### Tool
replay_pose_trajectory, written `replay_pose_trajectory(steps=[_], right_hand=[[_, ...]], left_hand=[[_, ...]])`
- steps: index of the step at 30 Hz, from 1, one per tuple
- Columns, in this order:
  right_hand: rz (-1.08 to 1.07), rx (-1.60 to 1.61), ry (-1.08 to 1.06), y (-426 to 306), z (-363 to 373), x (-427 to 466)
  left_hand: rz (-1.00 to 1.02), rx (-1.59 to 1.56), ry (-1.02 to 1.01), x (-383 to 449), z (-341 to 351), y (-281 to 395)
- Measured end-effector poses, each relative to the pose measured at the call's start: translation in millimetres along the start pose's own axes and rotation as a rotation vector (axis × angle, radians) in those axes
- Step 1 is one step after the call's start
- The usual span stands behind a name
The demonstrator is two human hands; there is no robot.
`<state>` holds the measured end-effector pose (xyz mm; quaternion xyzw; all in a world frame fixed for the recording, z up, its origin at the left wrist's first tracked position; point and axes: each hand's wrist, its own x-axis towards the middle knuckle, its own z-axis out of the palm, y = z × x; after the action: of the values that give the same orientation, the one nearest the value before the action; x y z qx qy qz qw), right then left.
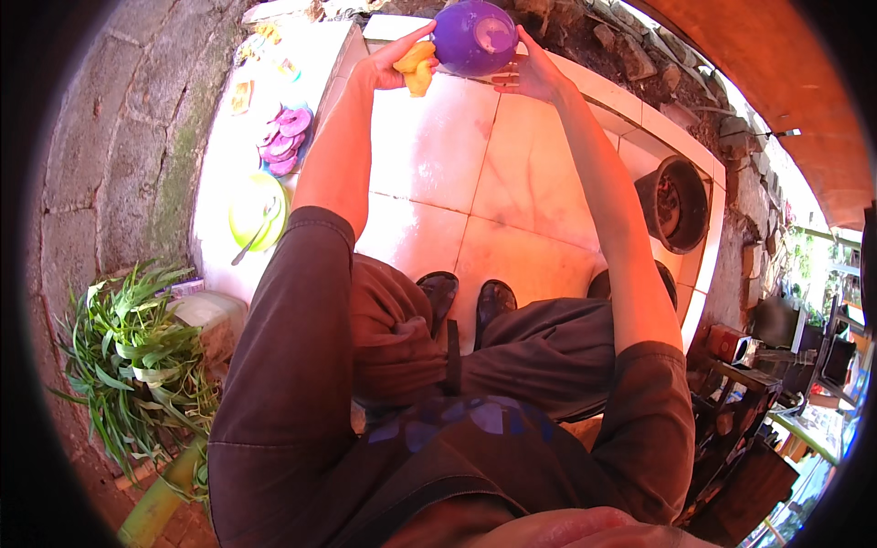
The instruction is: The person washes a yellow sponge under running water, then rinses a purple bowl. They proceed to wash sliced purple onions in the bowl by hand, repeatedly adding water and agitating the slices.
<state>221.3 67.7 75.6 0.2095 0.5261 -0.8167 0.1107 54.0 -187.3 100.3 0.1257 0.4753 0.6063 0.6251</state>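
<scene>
At the far end of the tiled floor, a purple bowl (pixel 462 51) is held up between my two hands, its round base ring turned towards me. My left hand (pixel 384 68) has its thumb against the bowl's left side. A crumpled yellow piece, perhaps a cloth or soft sponge (pixel 414 65), is also in that hand's fingers. On the other side, my right hand (pixel 538 75) supports the bowl with the thumb at its edge and the fingers spread below. Whatever is inside the bowl is hidden.
Purple slices (pixel 284 140) lie on a blue dish along the white ledge (pixel 223 171) at left, near a lime-green bowl (pixel 240 219) with a spoon. A bundle of green leaves (pixel 130 349) is at lower left. A dark bucket (pixel 695 212) stands at right beside the low tiled wall.
</scene>
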Motion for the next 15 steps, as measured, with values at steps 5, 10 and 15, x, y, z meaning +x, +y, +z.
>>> replay_pose_trajectory(steps=[5, 10, 15], right_hand=[[-0.283, 0.214, 0.282, -9.3, 26.4, 16.0], [-0.420, 0.246, 0.282, -30.2, 11.9, 44.1], [-0.503, 0.368, 0.249, -39.0, 16.9, 69.1]], left_hand=[[0.133, 0.083, 0.195, 37.0, 14.2, 1.2], [0.281, 0.077, 0.362, 70.8, 23.5, 5.2], [0.309, 0.020, 0.379, 64.7, 24.0, 5.4]])
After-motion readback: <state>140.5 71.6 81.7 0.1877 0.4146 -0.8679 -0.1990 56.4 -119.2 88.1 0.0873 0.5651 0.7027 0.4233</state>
